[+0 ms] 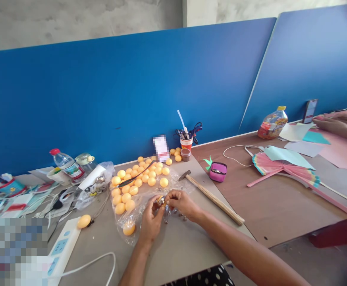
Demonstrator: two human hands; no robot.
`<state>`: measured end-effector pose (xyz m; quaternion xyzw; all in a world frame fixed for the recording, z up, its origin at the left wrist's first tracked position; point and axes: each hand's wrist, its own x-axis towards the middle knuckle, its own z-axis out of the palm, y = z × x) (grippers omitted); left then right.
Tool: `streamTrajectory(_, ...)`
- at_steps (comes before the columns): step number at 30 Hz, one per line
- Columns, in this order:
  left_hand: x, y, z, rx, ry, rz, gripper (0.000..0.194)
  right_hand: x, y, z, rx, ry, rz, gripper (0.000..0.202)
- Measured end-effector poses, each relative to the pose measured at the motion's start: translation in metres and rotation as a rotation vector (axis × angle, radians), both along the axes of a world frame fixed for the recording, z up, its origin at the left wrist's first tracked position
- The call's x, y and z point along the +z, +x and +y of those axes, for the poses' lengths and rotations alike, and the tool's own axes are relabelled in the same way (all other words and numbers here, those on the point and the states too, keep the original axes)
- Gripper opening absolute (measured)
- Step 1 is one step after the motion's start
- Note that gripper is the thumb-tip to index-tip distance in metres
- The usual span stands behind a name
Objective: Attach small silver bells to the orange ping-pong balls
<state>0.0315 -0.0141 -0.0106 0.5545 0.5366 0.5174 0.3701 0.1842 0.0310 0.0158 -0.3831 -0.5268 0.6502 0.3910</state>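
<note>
A small shiny, rounded metallic piece (160,201) is held between my two hands above the grey table; its exact kind is too small to make out. My left hand (151,219) is closed around it from the left. From the right, my right hand (182,203) pinches at the same piece with thumb and forefinger. Just beyond my hands, several orange ping-pong balls (151,181) lie on and in a clear plastic bag (137,201). Under my right hand, several tiny shiny metal bits (166,222) are scattered. A hammer (213,196) with a wooden handle rests at the right.
A power strip (64,247) and cables fill the left side, near bottles (69,166). A paper cup of tools (186,141) stands by the blue partition (116,95). At right are a purple pouch (218,172), a pink fan (270,165) and another person's hands (338,124).
</note>
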Motion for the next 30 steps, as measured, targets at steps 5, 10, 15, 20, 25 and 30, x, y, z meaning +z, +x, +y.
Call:
streamTrajectory(5,-0.003,-0.001,0.0,0.01,0.01,0.041,0.036,-0.001,0.0,-0.001,0.014,-0.028,0.041,0.003)
streamTrajectory(10,-0.002,0.0,-0.001,0.023,0.034,0.075,0.034,-0.002,0.0,-0.001,0.034,-0.074,0.081,0.008)
streamTrajectory(15,-0.004,0.0,-0.001,0.055,0.067,0.153,0.031,-0.006,-0.002,-0.001,0.043,-0.122,0.1,0.007)
streamTrajectory(20,-0.01,-0.002,-0.001,0.069,0.099,0.187,0.032,-0.01,-0.002,-0.001,0.019,-0.167,0.096,0.008)
streamTrajectory(25,-0.009,0.0,-0.002,0.082,0.149,0.275,0.03,-0.012,-0.003,-0.001,0.0,-0.19,0.107,0.015)
streamTrajectory(30,-0.005,0.002,-0.003,0.093,0.172,0.296,0.029,-0.013,-0.004,-0.001,0.004,-0.193,0.115,0.02)
